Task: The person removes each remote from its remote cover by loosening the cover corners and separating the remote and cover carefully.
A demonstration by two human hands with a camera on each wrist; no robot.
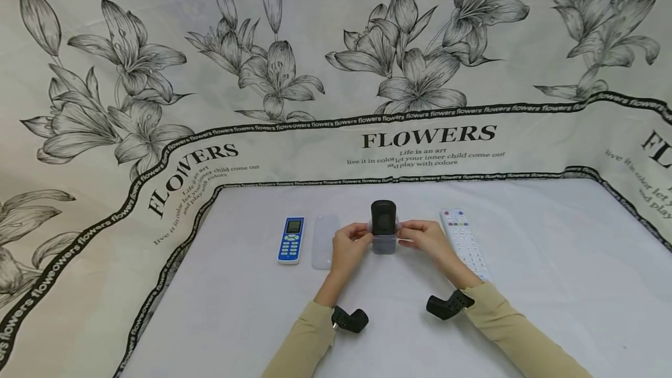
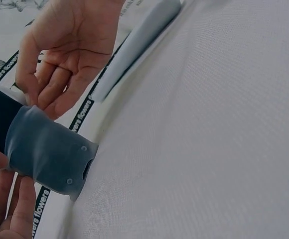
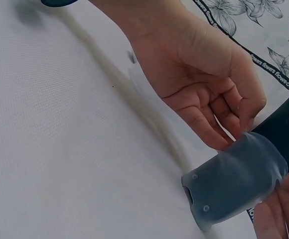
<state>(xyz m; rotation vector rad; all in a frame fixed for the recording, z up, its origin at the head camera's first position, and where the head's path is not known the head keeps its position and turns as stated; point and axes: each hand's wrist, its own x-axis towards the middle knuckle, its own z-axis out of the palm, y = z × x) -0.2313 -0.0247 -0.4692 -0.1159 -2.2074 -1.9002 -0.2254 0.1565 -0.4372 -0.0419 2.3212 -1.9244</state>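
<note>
A black handheld device (image 1: pixel 383 214) stands upright at mid-table, its lower part inside a translucent soft cover (image 1: pixel 384 245). My left hand (image 1: pixel 349 248) pinches the cover's edge on one side between thumb and fingers. On the opposite side my right hand (image 1: pixel 426 239) pinches the same edge. From the left wrist view, the cover (image 2: pixel 50 152) looks wrinkled near its open rim, with two small round bumps and a cutout at its lower end. In the right wrist view the dark body of the device (image 3: pixel 279 124) sticks out beyond the rim.
A blue and white remote (image 1: pixel 291 241) lies at the left, with a flat clear cover (image 1: pixel 322 242) between it and my left hand. A long white remote (image 1: pixel 464 241) lies beside my right hand, partly behind the wrist. A flower-printed cloth (image 1: pixel 420 74) hangs behind the white table.
</note>
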